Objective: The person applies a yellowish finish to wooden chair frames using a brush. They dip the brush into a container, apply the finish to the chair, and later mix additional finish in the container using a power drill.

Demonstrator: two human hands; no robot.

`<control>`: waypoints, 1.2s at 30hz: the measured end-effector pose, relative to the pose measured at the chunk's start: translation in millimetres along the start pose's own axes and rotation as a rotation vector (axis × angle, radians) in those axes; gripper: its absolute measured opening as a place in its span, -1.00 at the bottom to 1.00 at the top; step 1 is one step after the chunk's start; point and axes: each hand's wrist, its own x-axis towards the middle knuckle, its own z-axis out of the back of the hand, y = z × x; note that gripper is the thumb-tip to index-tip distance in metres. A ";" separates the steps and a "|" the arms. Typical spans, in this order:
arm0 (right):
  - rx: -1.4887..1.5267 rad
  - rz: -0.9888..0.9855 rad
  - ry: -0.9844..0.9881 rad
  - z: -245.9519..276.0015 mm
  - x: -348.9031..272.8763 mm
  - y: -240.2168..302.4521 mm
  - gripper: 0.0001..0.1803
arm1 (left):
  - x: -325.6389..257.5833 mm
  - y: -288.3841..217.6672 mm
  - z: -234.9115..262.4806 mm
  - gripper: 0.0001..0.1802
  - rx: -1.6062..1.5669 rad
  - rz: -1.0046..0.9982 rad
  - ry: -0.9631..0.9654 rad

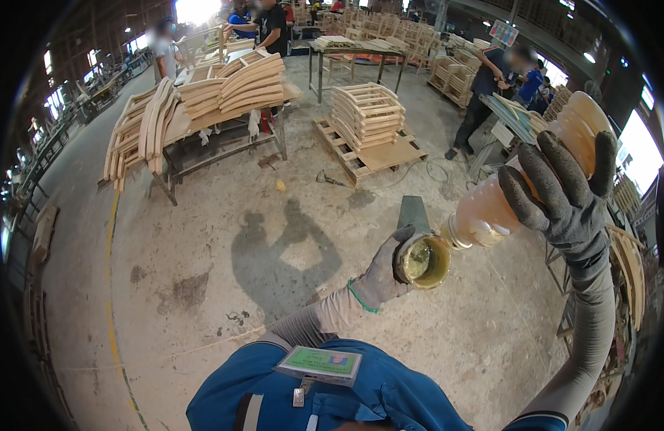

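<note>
My left hand [383, 274], in a grey glove, is closed around a small round cup [438, 267] with a yellow-stained inner wall. Pale yellowish liquid [419, 260] lies in the cup. In my raised right hand [570, 208], gloved in dark grey, is a large clear plastic bottle [484, 208] with cloudy amber contents. The bottle is tilted, its mouth down beside the cup's rim; whether liquid is flowing I cannot tell. A flat dark grey piece [414, 212] shows just beyond the cup, its kind unclear.
Curved wooden frames [231, 86] are piled on a metal-legged table [224, 147] at the left. More frames [368, 115] are stacked on a pallet [360, 167]. A hammer-like tool [330, 178] lies on the floor. At the right, a person [486, 90] stands by a workbench [508, 118].
</note>
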 end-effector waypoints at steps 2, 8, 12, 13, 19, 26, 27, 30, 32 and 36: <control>0.004 0.010 -0.004 0.7 0.0 -1.3 -0.32 | -0.8 0.3 1.1 -0.56 0.006 -0.013 -0.002; 0.025 0.009 0.006 1.8 -4.1 -2.6 -0.31 | -1.9 1.2 5.6 -0.55 -0.010 -0.010 -0.015; 0.026 -0.006 -0.015 0.9 -1.6 0.4 -0.31 | -3.8 -3.0 6.9 -0.54 -0.021 0.015 0.031; 0.025 -0.005 -0.021 0.0 -0.9 0.7 -0.31 | -5.3 -3.2 6.0 -0.54 -0.017 0.016 0.025; 0.011 0.003 -0.068 -2.0 2.2 -1.4 -0.38 | -11.1 -4.7 0.3 -0.52 0.064 0.020 -0.043; -0.036 0.080 0.022 11.2 -10.7 -12.7 -0.35 | -6.0 12.2 14.5 -0.50 0.457 -0.190 -0.185; -0.026 0.083 0.047 13.1 -10.8 -11.5 -0.34 | -8.7 8.2 0.8 -0.49 0.508 -0.166 -0.165; 0.020 0.057 -0.033 -9.2 -8.5 -1.4 -0.34 | -24.6 -2.8 6.8 -0.44 0.477 -0.219 -0.233; -0.007 0.066 -0.016 -0.7 -10.5 -0.3 -0.34 | -20.3 0.3 12.1 -0.49 0.377 -0.190 -0.250; -0.046 0.070 0.012 8.2 -20.0 -7.8 -0.33 | -10.2 9.6 9.8 -0.63 0.282 -0.092 -0.257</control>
